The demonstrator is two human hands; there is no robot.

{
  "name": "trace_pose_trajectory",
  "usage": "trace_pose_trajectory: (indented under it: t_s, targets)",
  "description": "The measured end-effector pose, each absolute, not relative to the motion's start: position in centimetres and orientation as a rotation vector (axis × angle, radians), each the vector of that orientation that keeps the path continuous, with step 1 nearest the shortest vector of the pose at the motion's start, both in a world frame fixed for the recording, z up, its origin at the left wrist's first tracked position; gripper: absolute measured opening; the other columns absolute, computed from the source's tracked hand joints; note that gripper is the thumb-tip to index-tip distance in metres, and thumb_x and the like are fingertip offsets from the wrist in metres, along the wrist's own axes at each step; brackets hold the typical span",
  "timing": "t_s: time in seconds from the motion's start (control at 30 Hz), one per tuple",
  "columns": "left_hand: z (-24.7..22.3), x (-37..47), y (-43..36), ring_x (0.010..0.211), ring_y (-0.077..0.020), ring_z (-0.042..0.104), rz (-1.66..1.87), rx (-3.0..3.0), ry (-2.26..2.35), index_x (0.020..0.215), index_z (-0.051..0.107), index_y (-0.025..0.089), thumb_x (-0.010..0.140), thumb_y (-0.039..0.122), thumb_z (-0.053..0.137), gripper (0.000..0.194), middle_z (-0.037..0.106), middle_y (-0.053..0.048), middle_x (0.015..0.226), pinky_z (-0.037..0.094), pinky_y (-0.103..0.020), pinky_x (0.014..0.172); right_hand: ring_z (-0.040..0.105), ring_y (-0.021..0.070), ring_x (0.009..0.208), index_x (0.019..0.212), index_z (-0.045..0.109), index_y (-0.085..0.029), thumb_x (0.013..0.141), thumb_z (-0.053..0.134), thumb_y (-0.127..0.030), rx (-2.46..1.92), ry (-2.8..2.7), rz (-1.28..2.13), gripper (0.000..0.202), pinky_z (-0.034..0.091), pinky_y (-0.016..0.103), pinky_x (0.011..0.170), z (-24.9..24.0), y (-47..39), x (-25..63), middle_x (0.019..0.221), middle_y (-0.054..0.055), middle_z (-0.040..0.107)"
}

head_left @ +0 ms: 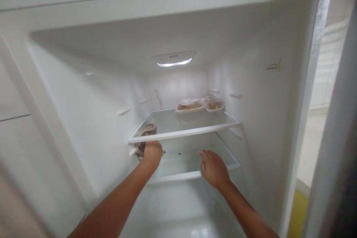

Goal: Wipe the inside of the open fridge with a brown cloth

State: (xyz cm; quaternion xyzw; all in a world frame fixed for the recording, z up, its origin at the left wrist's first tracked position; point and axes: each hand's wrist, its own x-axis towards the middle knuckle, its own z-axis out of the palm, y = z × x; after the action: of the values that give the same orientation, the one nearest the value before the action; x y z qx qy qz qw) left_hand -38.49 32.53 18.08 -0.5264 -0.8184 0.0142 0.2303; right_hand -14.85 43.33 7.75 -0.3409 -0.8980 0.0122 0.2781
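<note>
My left hand (152, 151) reaches under the upper glass shelf (164, 122) of a refrigerator, at its left side. It is closed on a crumpled, patterned cloth (140, 149), which lies against the left inner wall and shows partly through the glass. The fingers are mostly hidden behind the hand. My right hand (214, 167) is over the front edge of the lower glass shelf (178, 176), towards the right. Its fingers are stretched forward and hold nothing. Between the hands a small dark speck (179, 153) shows at the lower shelf.
Two clear food packs (189, 106) (214, 105) sit at the back right of the upper shelf. A lit lamp (174, 61) is in the ceiling. Small shelf ledges (124, 112) stick out from the side walls. The fridge's right edge (309, 93) stands beside my right arm.
</note>
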Motion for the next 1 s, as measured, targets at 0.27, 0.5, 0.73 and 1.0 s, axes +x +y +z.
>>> trace_pose_trajectory:
  t_s: [0.27, 0.5, 0.73, 1.0]
  targets:
    - [20.5, -32.0, 23.2, 0.132, -0.0434, 0.053, 0.750, -1.415, -2.123, 0.116, 0.072, -0.002, 0.083, 0.026, 0.056, 0.046, 0.067, -0.033, 0.127, 0.025, -0.061, 0.119, 0.056, 0.0285, 0.128, 0.129, 0.067, -0.017, 0.092, 0.040, -0.019, -0.939, -2.471, 0.126, 0.045, 0.038, 0.042, 0.112, 9.0, 42.7, -14.6, 0.140, 0.012, 0.064]
    - [19.3, -33.1, 19.0, 0.151, -0.0406, 0.033, 0.695, -1.455, -2.098, 0.137, 0.062, 0.011, 0.082, 0.028, 0.059, 0.057, 0.043, -0.022, 0.159, 0.015, -0.063, 0.125, 0.053, 0.0289, 0.132, 0.132, 0.065, -0.017, 0.092, 0.040, -0.020, -0.957, -2.473, 0.144, 0.047, 0.035, 0.042, 0.114, 9.0, 42.8, -14.7, 0.142, 0.012, 0.063]
    - [16.5, -36.1, 24.5, 0.153, -0.0386, 0.030, 0.674, -1.308, -2.081, 0.139, 0.059, 0.010, 0.088, 0.016, 0.047, 0.052, 0.043, -0.021, 0.159, 0.006, -0.065, 0.126, 0.052, 0.0288, 0.133, 0.132, 0.065, -0.018, 0.093, 0.039, -0.020, -0.962, -2.463, 0.151, 0.047, 0.034, 0.043, 0.115, 8.8, 42.8, -14.8, 0.143, 0.012, 0.062]
    - [15.2, -41.8, 32.3, 0.144, -0.0349, 0.043, 0.366, -1.280, -2.131, 0.140, 0.057, 0.009, 0.084, 0.001, 0.035, 0.060, 0.055, -0.025, 0.149, 0.026, -0.066, 0.120, 0.051, 0.0300, 0.136, 0.135, 0.063, -0.017, 0.094, 0.037, -0.021, -0.982, -2.455, 0.164, 0.049, 0.033, 0.044, 0.118, 9.0, 42.4, -14.5, 0.145, 0.011, 0.061]
